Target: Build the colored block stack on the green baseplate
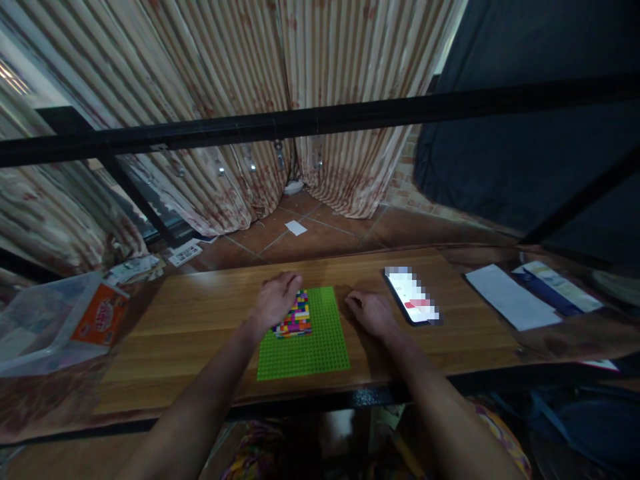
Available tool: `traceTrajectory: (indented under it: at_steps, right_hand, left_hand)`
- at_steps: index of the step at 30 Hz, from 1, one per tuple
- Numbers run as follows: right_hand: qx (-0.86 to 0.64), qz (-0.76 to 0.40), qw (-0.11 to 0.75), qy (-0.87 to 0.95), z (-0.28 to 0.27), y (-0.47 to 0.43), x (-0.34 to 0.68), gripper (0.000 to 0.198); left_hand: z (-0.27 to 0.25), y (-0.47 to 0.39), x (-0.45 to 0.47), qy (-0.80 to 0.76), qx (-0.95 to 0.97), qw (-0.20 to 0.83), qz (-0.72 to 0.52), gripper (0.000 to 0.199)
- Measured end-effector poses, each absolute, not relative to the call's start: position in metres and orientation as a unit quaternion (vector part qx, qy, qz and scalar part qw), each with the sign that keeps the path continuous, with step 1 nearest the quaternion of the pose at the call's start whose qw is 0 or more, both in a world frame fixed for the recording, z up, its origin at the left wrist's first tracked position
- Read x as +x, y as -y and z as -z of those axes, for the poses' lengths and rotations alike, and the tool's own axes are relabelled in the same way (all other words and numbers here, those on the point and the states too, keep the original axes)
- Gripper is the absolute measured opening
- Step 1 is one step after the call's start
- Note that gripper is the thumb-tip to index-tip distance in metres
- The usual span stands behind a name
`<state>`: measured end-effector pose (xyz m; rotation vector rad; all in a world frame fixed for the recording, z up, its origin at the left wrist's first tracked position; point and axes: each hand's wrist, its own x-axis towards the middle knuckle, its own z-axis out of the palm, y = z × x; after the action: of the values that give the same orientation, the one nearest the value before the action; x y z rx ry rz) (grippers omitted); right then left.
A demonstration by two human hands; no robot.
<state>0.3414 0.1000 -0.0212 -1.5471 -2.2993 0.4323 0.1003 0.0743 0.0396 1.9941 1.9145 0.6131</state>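
Facing the tall, pleated beige fabric curtains (240,80) with reddish marks, I had a long brown wood-grain tabletop (180,353) in front of me. Beyond its left end stood a clear, cloudy-walled plastic bin (43,313), with an orange panel (101,317) of pale lettering at the end towards me; what the bin held I could not tell. Near the middle of the tabletop lay a flat, bright green, studded plastic baseplate (305,358). My hands were apart: the right hand (371,313) rested on the wood just beyond the baseplate's right edge, fingers curled, with nothing visible in them, while the left hand (277,300) lay over the baseplate's upper left part. Right of my right hand was a dark-edged rectangular phone (411,298), its screen lit. Smallest was the low, multicoloured block of plastic bricks (299,321), sitting on the left part of the baseplate and partly covered by my left hand; whether my fingers gripped it or merely rested there, I could not tell. I judged it light and stiff, smooth enough to slip a little, and liable to split along its seams if twisted, so opposite side walls, low down, seemed the best hold.
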Motion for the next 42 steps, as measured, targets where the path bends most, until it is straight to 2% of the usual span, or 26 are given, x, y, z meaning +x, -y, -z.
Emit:
traceTrajectory:
  at_steps: [6,13,17,21,25,29,34,42]
  right_hand:
    - [-0.546,-0.138,0.164,0.81,0.027,-0.102,0.347,0.026]
    - [-0.532,-0.152,0.18,0.814,0.032,-0.104,0.345,0.027]
    - [-0.523,-0.169,0.205,0.81,0.035,-0.103,0.343,0.027]
    - [-0.521,-0.213,0.269,0.782,0.035,-0.101,0.334,0.028]
    - [-0.491,-0.286,0.339,0.75,0.028,-0.093,0.313,0.039]
    - [-0.445,-0.356,0.35,0.743,0.025,-0.081,0.288,0.05]
    - [-0.445,-0.46,0.376,0.671,0.025,-0.071,0.277,0.048]
    - [-0.479,-0.588,0.426,0.494,0.013,-0.068,0.277,0.039]
  left_hand:
    - [-0.014,-0.063,0.072,-0.644,0.537,0.333,-0.432,0.032]
    - [0.01,-0.058,0.087,-0.58,0.394,0.467,-0.539,0.028]
    - [0.016,-0.056,0.094,-0.568,0.368,0.461,-0.574,0.025]
    - [0.019,-0.054,0.098,-0.563,0.368,0.44,-0.594,0.021]
    - [0.018,-0.054,0.101,-0.564,0.377,0.429,-0.597,0.018]
    - [0.018,-0.051,0.113,-0.562,0.392,0.423,-0.594,0.015]
    - [0.018,-0.045,0.136,-0.536,0.369,0.458,-0.605,0.014]
    - [0.022,-0.038,0.139,-0.511,0.321,0.482,-0.635,0.029]
